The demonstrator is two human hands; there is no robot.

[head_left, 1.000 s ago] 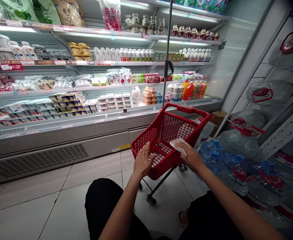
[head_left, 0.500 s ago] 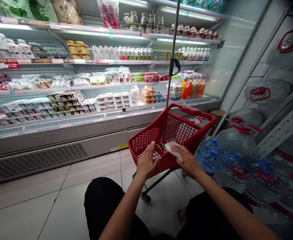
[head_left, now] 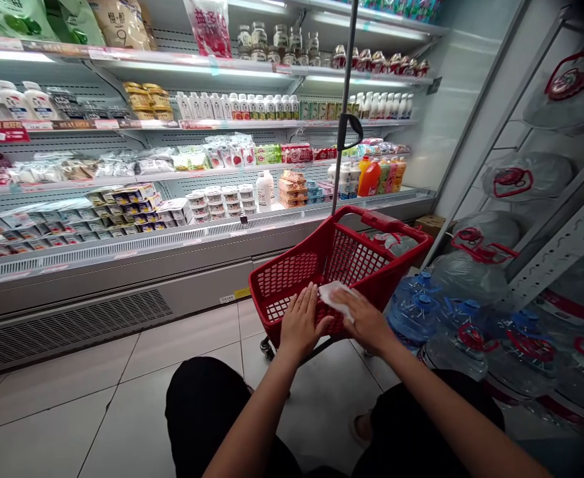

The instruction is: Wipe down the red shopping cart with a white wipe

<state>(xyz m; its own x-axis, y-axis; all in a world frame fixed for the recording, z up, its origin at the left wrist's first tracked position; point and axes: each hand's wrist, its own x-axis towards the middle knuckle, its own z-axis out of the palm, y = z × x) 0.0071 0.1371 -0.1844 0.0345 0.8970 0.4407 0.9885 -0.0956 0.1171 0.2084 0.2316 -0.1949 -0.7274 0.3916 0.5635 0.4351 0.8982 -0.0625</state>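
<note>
A red plastic shopping cart (head_left: 384,289) with lattice sides stands in front of my knees. My left hand (head_left: 299,326) lies against the near side of its basket, fingers stretched out and thumb apart, with nothing in it. Just to the right, my right hand (head_left: 366,322) presses a white cloth or tissue (head_left: 335,296) against the same side near the rim. The fingers over the cloth are slightly blurred. Both hands hide part of that basket side.
A refrigerated display case (head_left: 212,265) full of dairy and drinks runs behind the cart. A dark pole with a loop handle (head_left: 350,132) rises behind the basket. Large water jugs (head_left: 424,312) crowd the right, below a white perforated rack beam (head_left: 561,245).
My left hand has shifted right along the basket, and my right hand with the cloth has moved left, bringing them closer. The cart's near end sits slightly further left, and its wheels show differently.
</note>
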